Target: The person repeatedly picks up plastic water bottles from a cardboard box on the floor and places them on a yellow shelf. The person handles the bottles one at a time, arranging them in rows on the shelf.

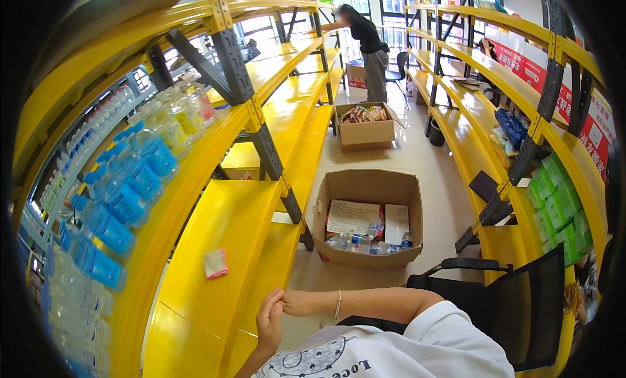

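My left hand (270,320) and my right hand (295,302) meet in front of my body at the bottom centre, the fingers of one against the other. No object shows between them, and the fingers of my right hand are partly hidden. A folded cloth with a pink edge (215,264) lies on the yellow metal shelf (195,299) to the left, above and left of my hands. Beyond my hands, an open cardboard box (368,258) stands on the floor with plastic bottles (359,239) and cardboard pieces in it.
Bottles with blue labels (124,197) stand on the upper left shelf. Farther off are a carton of packets (367,136) and a person (367,40) reaching to a shelf. A black office chair (523,304) is at my right, near green packs (560,207) on the right rack.
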The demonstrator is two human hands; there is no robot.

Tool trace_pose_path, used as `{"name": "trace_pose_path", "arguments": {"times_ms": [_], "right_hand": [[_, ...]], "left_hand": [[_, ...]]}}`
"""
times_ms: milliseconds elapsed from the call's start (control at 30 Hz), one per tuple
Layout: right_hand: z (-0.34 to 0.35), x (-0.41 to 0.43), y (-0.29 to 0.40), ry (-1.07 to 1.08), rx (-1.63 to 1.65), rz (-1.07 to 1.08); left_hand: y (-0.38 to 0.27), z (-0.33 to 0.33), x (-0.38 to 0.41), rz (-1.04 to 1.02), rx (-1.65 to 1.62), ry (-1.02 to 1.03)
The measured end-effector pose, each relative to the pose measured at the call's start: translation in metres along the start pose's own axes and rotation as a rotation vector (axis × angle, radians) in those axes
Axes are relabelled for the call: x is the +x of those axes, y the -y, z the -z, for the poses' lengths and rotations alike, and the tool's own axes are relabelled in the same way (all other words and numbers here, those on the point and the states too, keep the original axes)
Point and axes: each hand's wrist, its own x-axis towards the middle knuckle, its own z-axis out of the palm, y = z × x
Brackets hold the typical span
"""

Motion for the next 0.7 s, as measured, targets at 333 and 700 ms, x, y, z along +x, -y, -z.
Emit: {"name": "trace_pose_path", "arguments": {"times_ms": [333,700], "right_hand": [[0.095,0.007,-0.114,0.122,-0.038,-0.089],[0.177,-0.049,-0.187,-0.142,0.09,-0.364]], "left_hand": [[0.056,-0.061,0.119,0.316,-0.185,0.323],[0.111,-0.164,0.234,0.332,-0.139,0.746]]}}
